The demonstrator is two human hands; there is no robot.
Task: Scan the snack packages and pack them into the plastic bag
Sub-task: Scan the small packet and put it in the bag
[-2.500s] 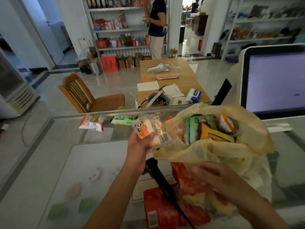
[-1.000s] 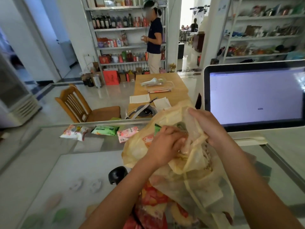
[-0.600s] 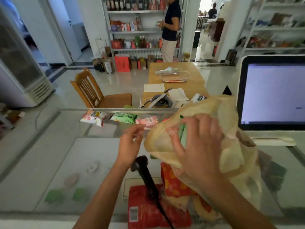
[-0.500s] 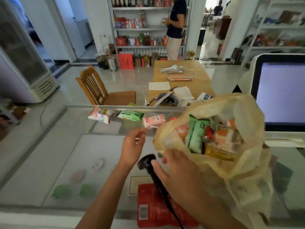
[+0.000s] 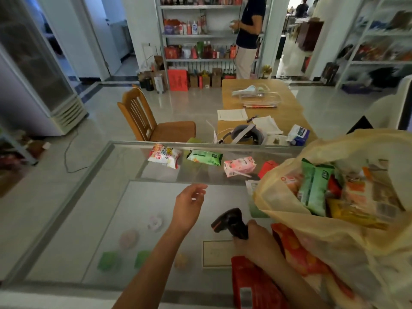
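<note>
Right hand (image 5: 253, 240) off bag (image 5: 274, 197), onto scanner (image 5: 229, 220) (snacks (image 5: 239, 166) beyond)

Room over counter (image 5: 142, 204) left, plastic bag (image 5: 334, 253) blocks right

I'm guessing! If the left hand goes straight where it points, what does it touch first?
The left hand probably meets the pink snack package; the green snack package lies close.

Dim indoor light, brighter daylight through the far doorway (image 5: 289, 30); wide-angle bending at edges, right side perhaps motion-blurred.
</note>
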